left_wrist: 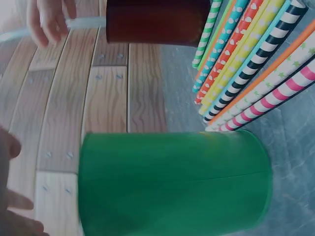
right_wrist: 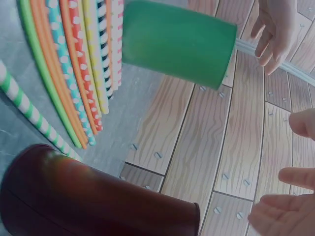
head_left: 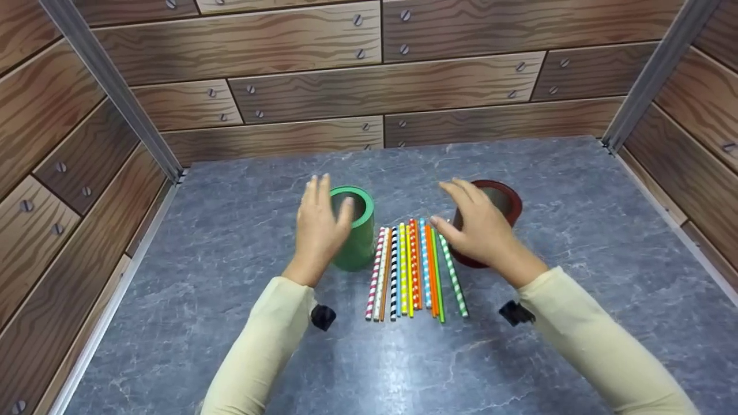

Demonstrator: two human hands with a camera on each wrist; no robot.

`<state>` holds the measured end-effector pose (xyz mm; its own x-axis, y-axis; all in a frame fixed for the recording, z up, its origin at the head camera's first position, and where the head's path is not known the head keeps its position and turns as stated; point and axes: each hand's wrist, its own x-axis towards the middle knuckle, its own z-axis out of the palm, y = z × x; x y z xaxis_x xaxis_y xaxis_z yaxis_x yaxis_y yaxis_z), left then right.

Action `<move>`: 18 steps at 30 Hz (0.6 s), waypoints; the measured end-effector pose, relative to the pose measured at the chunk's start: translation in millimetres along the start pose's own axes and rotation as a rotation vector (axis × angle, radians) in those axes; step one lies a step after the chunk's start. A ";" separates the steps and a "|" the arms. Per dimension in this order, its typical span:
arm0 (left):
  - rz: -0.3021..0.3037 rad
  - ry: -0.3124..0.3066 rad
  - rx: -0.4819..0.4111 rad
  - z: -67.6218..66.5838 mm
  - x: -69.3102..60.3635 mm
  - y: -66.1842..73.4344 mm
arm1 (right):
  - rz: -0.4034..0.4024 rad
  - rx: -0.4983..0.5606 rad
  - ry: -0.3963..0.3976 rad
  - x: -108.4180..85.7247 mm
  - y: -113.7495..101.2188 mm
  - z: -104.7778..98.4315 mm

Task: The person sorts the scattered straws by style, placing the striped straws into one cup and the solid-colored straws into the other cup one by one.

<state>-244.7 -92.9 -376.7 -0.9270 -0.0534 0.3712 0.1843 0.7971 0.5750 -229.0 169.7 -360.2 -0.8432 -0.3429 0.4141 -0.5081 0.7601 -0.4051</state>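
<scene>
At left we see a plank-patterned wall (head_left: 75, 173) beside a grey metal post (head_left: 112, 86). The left hand (head_left: 321, 227), fingers parted and holding nothing, is near a green cup (head_left: 357, 246). Patterned straws (head_left: 403, 271) lie side by side mid-counter (head_left: 230, 230), its grey surface veined. The right hand (head_left: 481, 230), fingers spread and bare, is near a dark red cup (head_left: 516, 202); further right we see another plank-patterned wall (head_left: 703, 104).

Straws (head_left: 414, 271), striped, dotted and plain in bright colours, lie side by side on the desk (head_left: 242, 230), between a green cup (head_left: 356, 249) standing upright at left and a dark red cup (right_wrist: 98, 199) standing upright at right.
</scene>
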 end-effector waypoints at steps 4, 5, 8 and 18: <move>-0.096 0.092 -0.234 4.8 1.7 -14.6 | -0.039 0.009 0.060 -12.9 1.4 6.0; -0.117 0.105 -0.280 6.3 1.8 -17.5 | -0.040 0.015 0.067 -15.9 2.9 7.5; -0.164 0.131 -0.370 10.5 0.7 -24.0 | -0.024 0.036 0.055 -24.6 9.1 12.9; -0.208 0.146 -0.518 24.9 -5.9 -33.8 | 0.156 0.137 -0.106 -43.6 36.5 37.3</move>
<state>-253.6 -104.5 -416.4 -0.9128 -0.2896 0.2881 0.1731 0.3646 0.9149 -217.3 191.8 -423.4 -0.9235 -0.2887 0.2524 -0.3830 0.7293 -0.5670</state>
